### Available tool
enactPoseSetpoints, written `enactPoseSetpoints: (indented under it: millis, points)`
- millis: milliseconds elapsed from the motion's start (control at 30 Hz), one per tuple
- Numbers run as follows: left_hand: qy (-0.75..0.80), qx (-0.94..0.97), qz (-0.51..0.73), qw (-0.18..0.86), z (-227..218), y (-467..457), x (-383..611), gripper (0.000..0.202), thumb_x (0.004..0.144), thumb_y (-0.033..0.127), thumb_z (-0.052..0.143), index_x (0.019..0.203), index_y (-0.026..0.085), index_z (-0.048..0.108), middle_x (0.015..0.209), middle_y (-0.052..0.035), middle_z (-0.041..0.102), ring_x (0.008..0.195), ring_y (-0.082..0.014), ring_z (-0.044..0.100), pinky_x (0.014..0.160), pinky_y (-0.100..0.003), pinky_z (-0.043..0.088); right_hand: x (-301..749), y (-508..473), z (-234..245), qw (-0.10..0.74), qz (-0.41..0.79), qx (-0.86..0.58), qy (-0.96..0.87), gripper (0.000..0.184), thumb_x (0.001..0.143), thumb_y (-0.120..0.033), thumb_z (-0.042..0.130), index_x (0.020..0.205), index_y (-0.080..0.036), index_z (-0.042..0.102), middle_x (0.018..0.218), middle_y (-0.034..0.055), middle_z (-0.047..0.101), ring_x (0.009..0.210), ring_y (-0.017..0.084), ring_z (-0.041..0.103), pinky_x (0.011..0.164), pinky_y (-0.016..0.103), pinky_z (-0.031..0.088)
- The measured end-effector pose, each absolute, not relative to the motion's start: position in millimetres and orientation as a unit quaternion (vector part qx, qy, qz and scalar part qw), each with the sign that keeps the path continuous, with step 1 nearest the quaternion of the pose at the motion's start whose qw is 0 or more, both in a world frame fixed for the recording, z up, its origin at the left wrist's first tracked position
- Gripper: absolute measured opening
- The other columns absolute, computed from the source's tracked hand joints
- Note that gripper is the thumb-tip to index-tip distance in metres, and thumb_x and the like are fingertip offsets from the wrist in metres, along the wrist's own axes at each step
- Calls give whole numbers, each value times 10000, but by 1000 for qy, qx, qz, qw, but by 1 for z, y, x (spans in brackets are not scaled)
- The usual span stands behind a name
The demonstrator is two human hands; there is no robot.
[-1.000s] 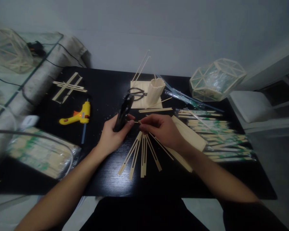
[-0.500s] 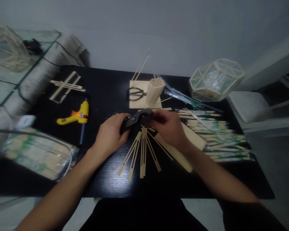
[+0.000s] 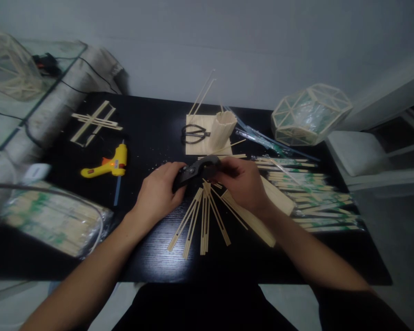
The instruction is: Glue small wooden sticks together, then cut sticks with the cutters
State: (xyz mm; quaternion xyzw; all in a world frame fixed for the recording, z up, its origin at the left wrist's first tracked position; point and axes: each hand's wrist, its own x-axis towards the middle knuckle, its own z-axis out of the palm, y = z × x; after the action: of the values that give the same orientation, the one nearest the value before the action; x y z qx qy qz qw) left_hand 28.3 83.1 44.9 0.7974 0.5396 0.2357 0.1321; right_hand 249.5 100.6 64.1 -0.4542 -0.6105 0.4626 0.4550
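My left hand [image 3: 161,186] is closed round the handle of a dark grey hand tool [image 3: 193,171] with a curved head and what looks like a pivot screw. My right hand [image 3: 243,181] is at the tool's head, thumb and fingers pinched together. What lies between those fingers is hidden. Below both hands, slotted pairs of thin wooden sticks [image 3: 204,225] fan out on the black table [image 3: 152,264]. Flat wooden pieces [image 3: 251,220] lie partly under my right forearm. Just beyond the tool, black scissors [image 3: 195,134] rest on a square wooden base [image 3: 193,148] beside a stick-walled cup [image 3: 221,131].
A yellow glue gun [image 3: 106,166] and crossed stick frames [image 3: 95,123] lie at left, near a bag of sticks [image 3: 55,218]. On the right are wrapped chopsticks [image 3: 307,193] and a faceted stick-framed shape [image 3: 310,115]. A cable [image 3: 48,187] crosses the left side.
Almost nothing differs. Both hands keep the same hold at the dark tool, and the view has shifted very slightly.
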Motion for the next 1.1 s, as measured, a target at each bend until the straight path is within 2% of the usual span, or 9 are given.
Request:
enactPoseSetpoints:
  millis: [233,467,667,1100]
  points:
    - [547,794,224,141,45,83,28,341,886,226,547,1219,188,611,1102,-92,719,1007,-275,689,891,-380,530,248,100,66,453,447,-471,-610,286,790,-455,835,807,-184,743,731,6,718,669,164,647,660,305,539]
    - [558,788,210,158,47,83,30,281,873,233,546,1138,186,628,1012,-90,723,893,-269,687,787,-364,506,248,100,64,455,441,-478,-608,290,771,-442,851,774,-184,720,717,4,698,672,159,631,659,301,532]
    - [566,789,187,151,51,82,31,141,880,237,537,1000,202,604,882,-63,693,779,-249,661,688,-334,448,246,99,64,463,439,-479,-604,281,773,-435,848,757,-187,716,689,-7,691,639,153,623,643,294,528]
    - [590,785,137,127,56,81,33,40,879,206,530,911,220,549,823,-41,694,709,-226,659,618,-314,380,245,97,63,470,388,-486,-627,248,805,-410,828,761,-185,732,710,-5,729,658,156,656,655,283,540]
